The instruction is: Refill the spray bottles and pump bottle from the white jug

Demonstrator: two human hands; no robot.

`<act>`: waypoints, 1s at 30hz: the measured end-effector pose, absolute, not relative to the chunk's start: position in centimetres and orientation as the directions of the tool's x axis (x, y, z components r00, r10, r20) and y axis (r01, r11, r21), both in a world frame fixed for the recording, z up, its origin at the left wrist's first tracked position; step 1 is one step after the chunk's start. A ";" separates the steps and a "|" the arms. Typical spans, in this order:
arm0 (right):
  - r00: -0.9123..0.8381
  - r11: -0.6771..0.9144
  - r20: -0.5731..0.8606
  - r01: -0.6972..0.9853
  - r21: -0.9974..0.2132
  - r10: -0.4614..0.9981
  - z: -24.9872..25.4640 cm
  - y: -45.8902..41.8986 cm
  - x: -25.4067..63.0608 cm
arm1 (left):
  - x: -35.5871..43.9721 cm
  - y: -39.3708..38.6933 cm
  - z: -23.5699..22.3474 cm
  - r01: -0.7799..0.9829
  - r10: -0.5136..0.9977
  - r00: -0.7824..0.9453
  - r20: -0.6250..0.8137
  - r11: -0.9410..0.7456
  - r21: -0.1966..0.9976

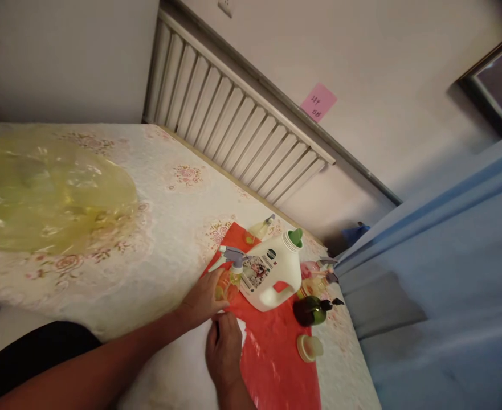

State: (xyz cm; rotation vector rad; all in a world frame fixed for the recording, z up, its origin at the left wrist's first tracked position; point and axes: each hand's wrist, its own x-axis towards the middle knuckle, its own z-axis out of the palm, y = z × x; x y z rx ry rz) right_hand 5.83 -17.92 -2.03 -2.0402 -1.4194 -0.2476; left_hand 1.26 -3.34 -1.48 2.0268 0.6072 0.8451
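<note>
My left hand is wrapped round a small clear spray bottle with a grey trigger head and a yellow-orange body. Just below it, my right hand is closed, its fingers curled in; what they hold, if anything, is hidden. White material lies under and beside this hand. Touching or close behind the spray bottle is a large white jug with a green spout, a printed label and a moulded handle. A red plastic sheet is spread beneath these things.
A second spray bottle is behind the jug. To the right are a dark green pump bottle, a pale cap and pinkish bottles. A yellow plastic bag covers the left of the flowered tablecloth. A blue curtain borders the right edge.
</note>
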 end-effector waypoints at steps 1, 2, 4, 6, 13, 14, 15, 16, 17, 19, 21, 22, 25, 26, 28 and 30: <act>0.403 -0.210 0.482 0.890 -0.405 0.778 -2.0 -18.0 5.9 | 1.3 -3.3 -1.5 0.108 0.672 0.656 0.342 -0.533 0.839; 0.409 -0.202 0.474 0.881 -0.427 0.780 -1.9 -18.0 5.9 | 1.3 -3.3 -1.5 0.107 0.672 0.657 0.343 -0.533 0.839; 0.433 -0.195 0.447 0.853 -0.485 0.782 -1.6 -18.1 6.0 | 1.3 -3.3 -1.6 0.102 0.666 0.660 0.347 -0.536 0.838; 0.464 -0.198 0.402 0.813 -0.548 0.789 -0.9 -18.2 6.1 | 1.3 -3.2 -1.6 0.103 0.662 0.665 0.347 -0.541 0.835; 0.653 -0.194 0.371 0.626 -0.755 0.660 4.1 -17.0 7.2 | 1.3 -3.1 -1.7 0.072 0.647 0.671 0.363 -0.544 0.836; 0.692 -0.202 0.378 0.602 -0.773 0.615 4.9 -16.5 7.5 | 1.3 -3.2 -1.6 0.064 0.648 0.666 0.369 -0.543 0.837; 0.719 -0.209 0.377 0.582 -0.786 0.584 5.7 -15.9 7.9 | 1.3 -3.2 -1.5 0.056 0.648 0.662 0.377 -0.544 0.838; 0.741 -0.222 0.371 0.565 -0.795 0.560 6.3 -15.2 8.2 | 1.3 -3.2 -1.5 0.048 0.649 0.656 0.384 -0.545 0.837; 0.756 -0.236 0.371 0.558 -0.796 0.539 6.9 -14.5 8.5 | 1.3 -3.2 -1.4 0.042 0.651 0.651 0.391 -0.546 0.837; 0.756 -0.268 0.390 0.583 -0.767 0.525 7.7 -13.0 9.0 | 1.3 -3.3 -1.3 0.027 0.649 0.644 0.404 -0.548 0.836; 0.734 -0.300 0.419 0.628 -0.718 0.534 8.0 -11.8 9.3 | 1.4 -3.3 -1.2 0.009 0.645 0.643 0.413 -0.546 0.838; 0.722 -0.311 0.432 0.649 -0.694 0.541 8.1 -11.3 9.3 | 1.4 -3.3 -1.2 0.004 0.645 0.644 0.412 -0.541 0.841; 0.700 -0.321 0.454 0.680 -0.660 0.551 8.1 -10.5 9.5 | 1.3 -3.3 -1.2 0.004 0.649 0.655 0.387 -0.515 0.857; 0.701 -0.315 0.460 0.679 -0.663 0.545 8.2 -10.4 9.6 | 1.2 -3.3 -1.1 0.005 0.649 0.660 0.379 -0.508 0.861; 0.721 -0.298 0.459 0.656 -0.693 0.520 8.5 -10.5 9.7 | 1.2 -3.3 -1.0 0.004 0.647 0.664 0.375 -0.504 0.864; 0.752 -0.273 0.433 0.609 -0.745 0.497 9.2 -10.8 9.9 | 1.1 -3.4 -1.0 -0.005 0.663 0.651 0.369 -0.483 0.875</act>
